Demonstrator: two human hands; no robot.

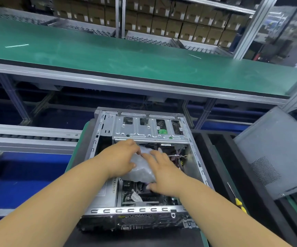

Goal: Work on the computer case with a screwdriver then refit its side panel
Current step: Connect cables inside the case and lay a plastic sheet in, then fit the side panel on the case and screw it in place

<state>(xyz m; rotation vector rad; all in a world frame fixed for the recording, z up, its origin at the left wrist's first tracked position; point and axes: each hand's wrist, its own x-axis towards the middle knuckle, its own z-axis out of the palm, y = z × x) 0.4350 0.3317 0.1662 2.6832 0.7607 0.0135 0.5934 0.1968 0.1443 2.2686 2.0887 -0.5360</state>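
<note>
Bare forearms reach into the open computer case, a perforated grey steel box lying on its side on the counter. Left hand grasps a crinkled translucent plastic bag; right hand lies on it, fingers loosely spread. Right of the case, a yellow-handled screwdriver lies flat. Beyond it the dark, vented side panel leans tilted. Farthest, a green belt.

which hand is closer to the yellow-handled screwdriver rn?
Right. The right hand is inside the open case, just left of the screwdriver; the left hand is further left, holding the plastic bag.
</note>
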